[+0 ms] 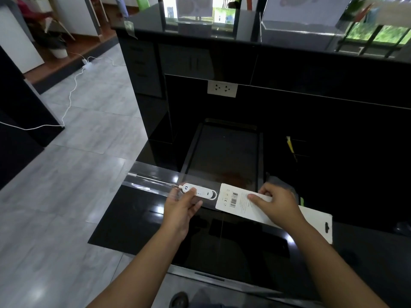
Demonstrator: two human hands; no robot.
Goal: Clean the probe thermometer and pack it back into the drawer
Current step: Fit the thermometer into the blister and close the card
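A: Probe thermometer [199, 191] — where is it?

B: Inside its clear plastic sleeve [153, 181], over the counter's [138, 221] far left edge, probe pointing left. The left hand [181, 210] pinches the white handle end through the sleeve; the right hand [275, 204] grips the white backing card [235, 197], partly pulled out to the right.

A: How should the packing go?

B: Probably keep the sleeve level and slide the card in straight, so the probe doesn't snag.

A: And the drawer?

B: The open dark drawer [191, 147] beyond looks empty, apart from a reddish smear.
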